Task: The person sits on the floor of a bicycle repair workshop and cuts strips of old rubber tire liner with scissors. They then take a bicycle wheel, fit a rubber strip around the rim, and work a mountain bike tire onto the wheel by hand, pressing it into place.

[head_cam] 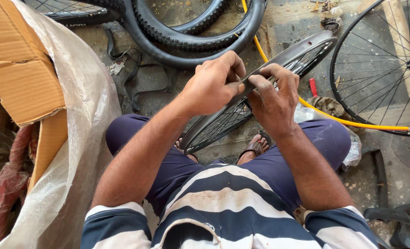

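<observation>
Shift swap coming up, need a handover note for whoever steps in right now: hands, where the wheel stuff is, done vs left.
Left hand: closed on the upper edge of the bare spoked rim, thumb pressing the rim strip.
Right hand: gripping the same edge just beside it, fingers over the strip.
Rim stands tilted between the knees, lower end by the sandalled feet.
Loose black tyres lie on the floor ahead; a second spoked wheel at right, yellow hose running under it.
Done: rim is bare, no tyre on it.
Left: strip only seen at the hands; the rest cannot be judged.
</observation>
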